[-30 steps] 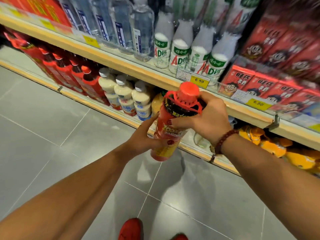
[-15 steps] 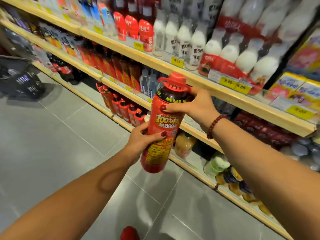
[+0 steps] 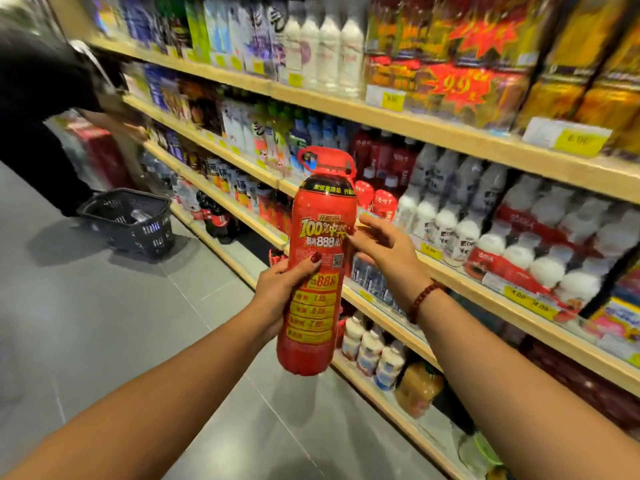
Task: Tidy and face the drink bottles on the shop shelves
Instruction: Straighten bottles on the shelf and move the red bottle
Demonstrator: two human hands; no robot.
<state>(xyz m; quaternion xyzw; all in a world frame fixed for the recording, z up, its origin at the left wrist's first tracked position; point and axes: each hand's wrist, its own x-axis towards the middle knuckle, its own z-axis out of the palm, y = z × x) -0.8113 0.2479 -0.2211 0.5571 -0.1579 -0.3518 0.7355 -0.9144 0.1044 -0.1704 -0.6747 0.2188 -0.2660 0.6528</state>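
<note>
The left hand (image 3: 282,291) has its grip closed around the lower middle of a big red bottle (image 3: 317,271), thumb laid across the front of the label and the other fingers wrapped behind, out of sight. The left forearm reaches up from the lower left edge of the view, nearly straight. The right hand (image 3: 384,245) has a loose, open grip: its fingertips (image 3: 349,233) touch the bottle's right side at label height, the palm standing off from it, the fingers spread and slightly curled. A dark red bead bracelet (image 3: 424,299) sits on the right wrist, and that forearm comes in from the lower right.

The bottle is held upright, tilted a little, in the air in front of the shelves (image 3: 433,133) and above the grey tiled floor (image 3: 104,323). It has a red cap with a red carry loop (image 3: 327,162), a black band at the shoulder and a red label with large yellow and white print facing the camera.

Behind it the wooden shelves carry rows of white bottles (image 3: 446,223), red bottles and clear ones, with yellow price tags (image 3: 393,100) along the edges. At left a black shopping basket (image 3: 130,220) stands on the floor beside a person in dark clothes (image 3: 38,109).
</note>
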